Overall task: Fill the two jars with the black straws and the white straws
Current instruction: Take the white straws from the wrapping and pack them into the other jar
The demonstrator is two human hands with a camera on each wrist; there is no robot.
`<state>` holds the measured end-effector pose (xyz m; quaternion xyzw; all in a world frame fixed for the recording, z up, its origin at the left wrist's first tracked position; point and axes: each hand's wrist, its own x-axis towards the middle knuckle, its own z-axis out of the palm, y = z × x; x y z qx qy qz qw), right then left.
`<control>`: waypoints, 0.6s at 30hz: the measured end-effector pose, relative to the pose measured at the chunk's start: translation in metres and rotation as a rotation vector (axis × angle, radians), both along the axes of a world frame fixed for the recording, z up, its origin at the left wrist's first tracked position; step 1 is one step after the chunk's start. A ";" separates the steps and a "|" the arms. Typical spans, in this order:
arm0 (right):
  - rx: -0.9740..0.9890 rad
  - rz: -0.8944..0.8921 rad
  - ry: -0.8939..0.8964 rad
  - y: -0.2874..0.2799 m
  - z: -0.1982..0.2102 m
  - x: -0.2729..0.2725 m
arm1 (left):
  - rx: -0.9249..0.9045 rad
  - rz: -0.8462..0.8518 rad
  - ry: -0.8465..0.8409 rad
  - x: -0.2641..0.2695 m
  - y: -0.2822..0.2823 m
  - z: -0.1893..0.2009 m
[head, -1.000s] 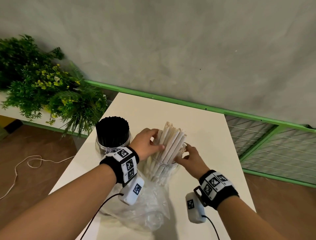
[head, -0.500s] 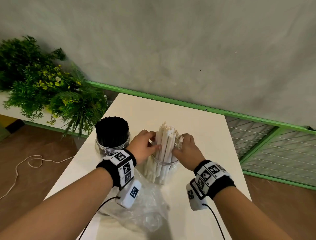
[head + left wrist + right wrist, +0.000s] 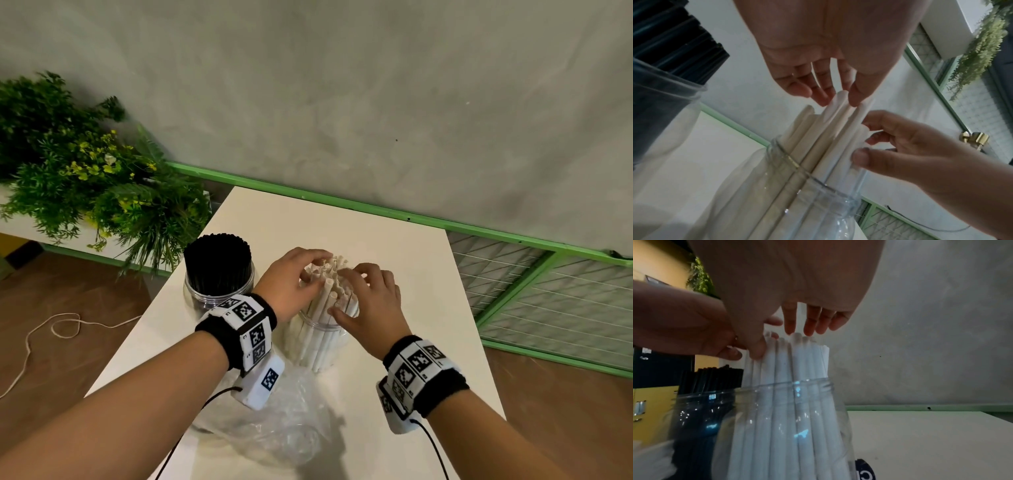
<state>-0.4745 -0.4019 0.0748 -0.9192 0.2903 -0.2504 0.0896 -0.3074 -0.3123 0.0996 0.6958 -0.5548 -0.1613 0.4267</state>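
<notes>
A clear jar (image 3: 322, 342) (image 3: 797, 186) (image 3: 777, 418) stands mid-table, packed with upright white straws (image 3: 334, 270) (image 3: 830, 129) (image 3: 797, 363). My left hand (image 3: 291, 284) (image 3: 830, 95) cups the top of the bundle from the left, fingertips on the straw tips and thumb on the side. My right hand (image 3: 373, 301) (image 3: 789, 327) does the same from the right, thumb against the near side just above the rim. To the left a second clear jar (image 3: 219, 298) holds a dense bunch of black straws (image 3: 217, 260) (image 3: 674, 40) (image 3: 715, 379).
A crumpled clear plastic bag (image 3: 281, 421) lies on the white table (image 3: 376, 246) under my left wrist. A leafy plant (image 3: 85, 192) stands left of the table. A green rail (image 3: 342, 205) and wire grille (image 3: 548, 301) run behind and right. A cord (image 3: 51, 329) lies on the floor.
The white straws leaned to the right, then came upright in the jar. Both hands slid up from the sides of the bundle to its top.
</notes>
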 end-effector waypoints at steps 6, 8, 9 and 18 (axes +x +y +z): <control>-0.039 0.147 -0.071 0.000 -0.011 -0.002 | -0.080 -0.005 -0.086 0.001 0.002 0.001; -0.054 0.198 -0.117 -0.004 -0.015 -0.003 | -0.085 -0.029 -0.160 0.000 0.003 0.000; -0.058 0.216 -0.143 -0.005 -0.018 -0.004 | -0.065 -0.035 -0.208 -0.001 0.004 -0.001; -0.051 0.190 -0.203 -0.008 -0.027 -0.009 | 0.055 -0.049 -0.386 -0.004 0.006 -0.007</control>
